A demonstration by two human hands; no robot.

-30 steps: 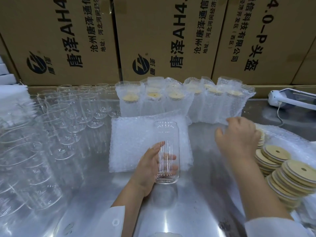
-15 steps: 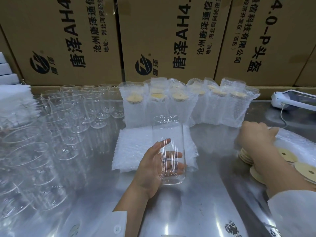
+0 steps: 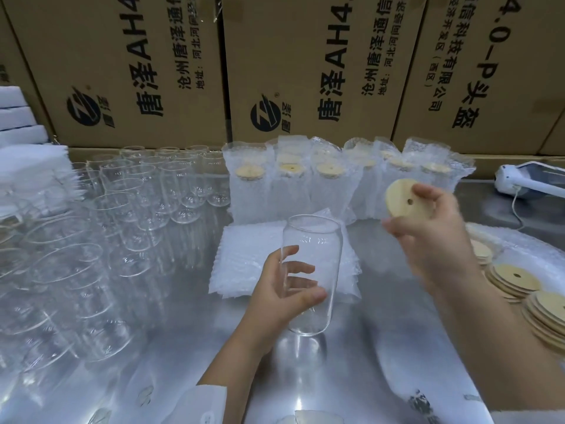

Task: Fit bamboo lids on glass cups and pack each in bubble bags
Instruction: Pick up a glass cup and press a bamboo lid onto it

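The left hand [image 3: 275, 289] wraps its fingers [image 3: 284, 252] round the clear, can-shaped glass cup [image 3: 308, 270], which stands upright at mid-tabletop [image 3: 382, 347], just in front of the flat bubble bags [image 3: 250, 258]. The right hand [image 3: 434, 237] pinches a bamboo lid [image 3: 403, 200], a pale disc with a small hole, up and right of the open rim. Best to level the lid over the mouth, then press evenly while the left hand steadies the glass.

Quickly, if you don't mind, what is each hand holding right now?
Left hand: grips the glass cup, upright on the table.
Right hand: pinches a bamboo lid, raised above the table.
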